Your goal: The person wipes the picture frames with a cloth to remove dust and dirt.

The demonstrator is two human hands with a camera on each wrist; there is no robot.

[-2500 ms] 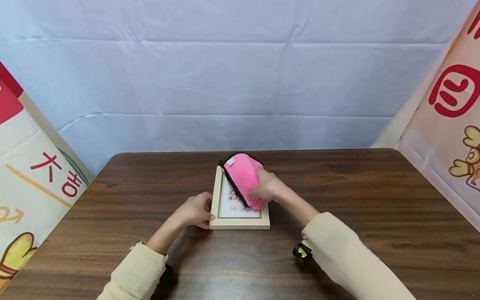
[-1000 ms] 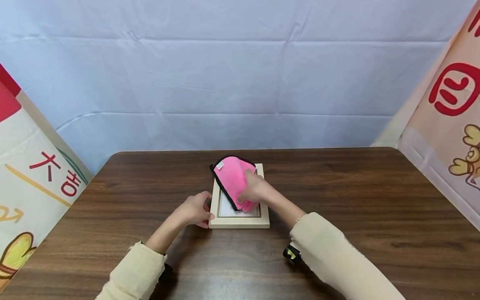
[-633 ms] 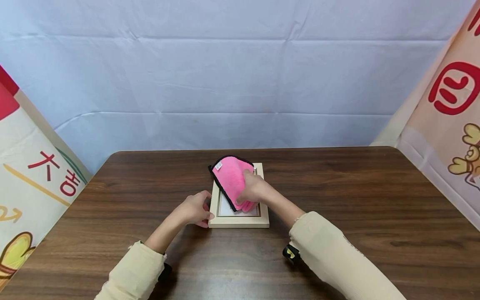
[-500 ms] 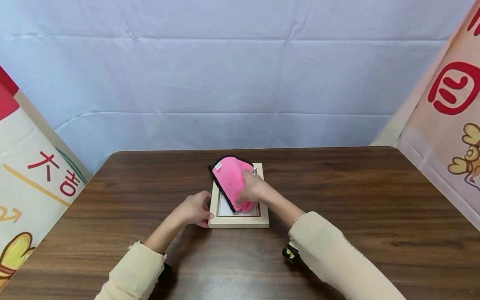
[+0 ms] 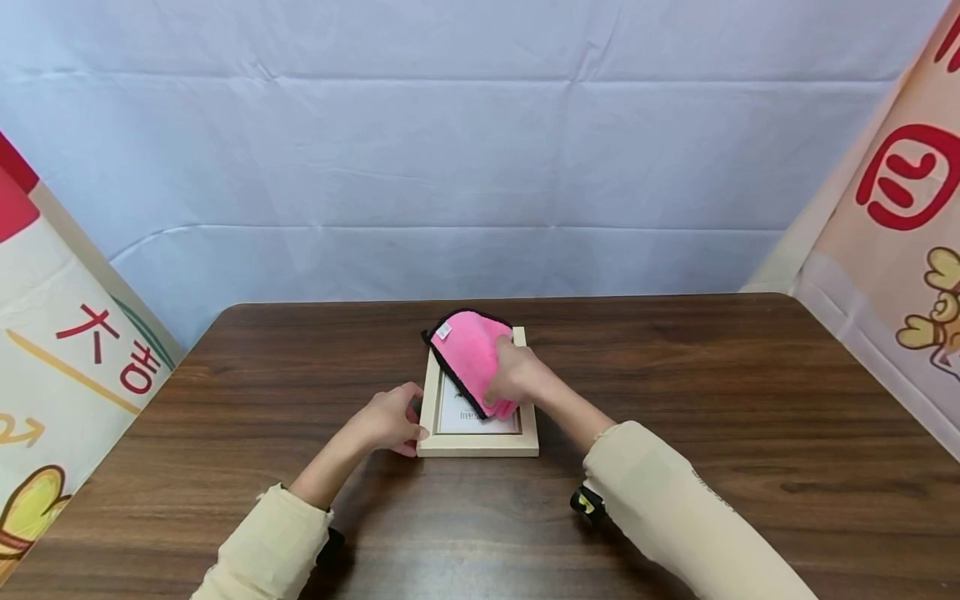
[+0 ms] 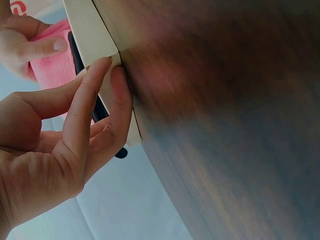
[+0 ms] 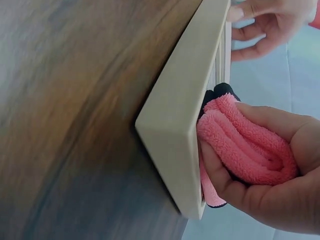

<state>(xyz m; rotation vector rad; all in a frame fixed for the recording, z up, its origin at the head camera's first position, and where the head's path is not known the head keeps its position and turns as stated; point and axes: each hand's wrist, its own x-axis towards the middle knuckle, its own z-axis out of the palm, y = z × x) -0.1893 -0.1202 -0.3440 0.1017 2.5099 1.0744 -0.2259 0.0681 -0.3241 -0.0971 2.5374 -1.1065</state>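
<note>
A cream picture frame (image 5: 478, 447) lies flat on the wooden table, with a printed sheet partly showing inside it. My left hand (image 5: 388, 419) holds the frame at its left side near the front corner; in the left wrist view its fingertips (image 6: 102, 65) touch the frame's outer side. In my right hand (image 5: 516, 375) is a folded pink cloth (image 5: 467, 354) with black edging and a small white tag. It lies across the upper part of the frame, over the sheet, and overhangs the back left corner. The right wrist view shows fingers and thumb gripping the bunched cloth (image 7: 250, 145).
The dark brown table (image 5: 690, 400) extends widely on both sides of the frame. Behind it hangs a pale blue-white backdrop (image 5: 450, 167). Printed banners stand at the left (image 5: 67, 375) and right (image 5: 900, 275).
My right hand has slid the cloth left over the frame, then slightly back to the right, baring some print on the sheet again. My left hand and the frame stay in place.
</note>
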